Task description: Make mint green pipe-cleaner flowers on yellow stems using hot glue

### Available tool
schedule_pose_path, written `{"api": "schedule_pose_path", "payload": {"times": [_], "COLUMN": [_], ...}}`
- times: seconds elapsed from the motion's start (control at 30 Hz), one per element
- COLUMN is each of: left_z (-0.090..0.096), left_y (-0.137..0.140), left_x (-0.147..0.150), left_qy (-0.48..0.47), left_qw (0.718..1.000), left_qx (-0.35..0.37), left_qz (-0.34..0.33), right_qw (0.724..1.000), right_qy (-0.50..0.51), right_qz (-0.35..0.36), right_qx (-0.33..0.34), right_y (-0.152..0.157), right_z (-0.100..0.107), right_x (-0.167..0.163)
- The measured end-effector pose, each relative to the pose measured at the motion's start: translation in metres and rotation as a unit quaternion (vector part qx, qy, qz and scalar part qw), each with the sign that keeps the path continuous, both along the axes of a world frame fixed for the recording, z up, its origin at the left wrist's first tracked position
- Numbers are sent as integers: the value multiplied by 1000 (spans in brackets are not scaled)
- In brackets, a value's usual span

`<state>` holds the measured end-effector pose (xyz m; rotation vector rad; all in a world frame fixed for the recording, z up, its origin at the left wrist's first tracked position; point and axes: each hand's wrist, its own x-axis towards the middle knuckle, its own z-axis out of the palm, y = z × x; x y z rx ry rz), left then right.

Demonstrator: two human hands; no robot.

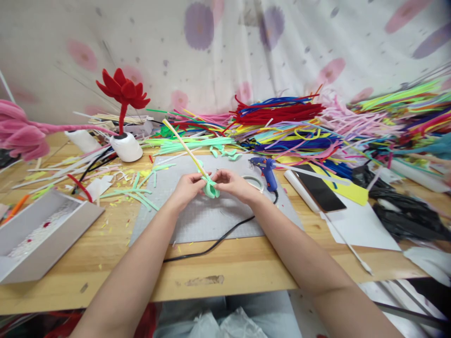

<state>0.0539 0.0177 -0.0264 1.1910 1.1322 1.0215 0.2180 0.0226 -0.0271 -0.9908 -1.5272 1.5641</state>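
Note:
Over the grey cutting mat [197,220], both hands hold a mint-green pipe-cleaner flower [210,188] with its head turned down toward me. A pale yellow stem [183,146] rises from it, slanting up to the left. My left hand [190,188] pinches the flower near the stem's base from the left. From the right, my right hand [233,183] has its fingers closed on the petals. Several loose mint-green petals [225,152] lie at the mat's back edge. To the right of my right hand are a blue glue gun [266,171] and a roll of tape [254,182].
Bundles of coloured pipe cleaners [282,117] pile along the back. A red flower [123,91] stands in a white pot [127,148]. At left is a grey box [52,249] of beads; at right lies a phone [320,190]. A black cable [211,246] crosses the mat's front.

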Motion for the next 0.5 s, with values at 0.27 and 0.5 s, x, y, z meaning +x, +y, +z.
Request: {"api": "schedule_pose_path", "payload": {"times": [0.27,0.5], "left_z": [2,4], "left_y": [0,-1], "left_x": [0,0], "left_qy": [-6,14], "left_qw": [1000,1000], "left_qx": [-11,-17], "left_qz": [9,6], "right_qw": [999,999], "right_qy": [-26,-23], "right_qz": [-1,8], "right_qx": [23,23], "right_y": [0,0], "right_z": [0,2], "right_x": [-1,0]}}
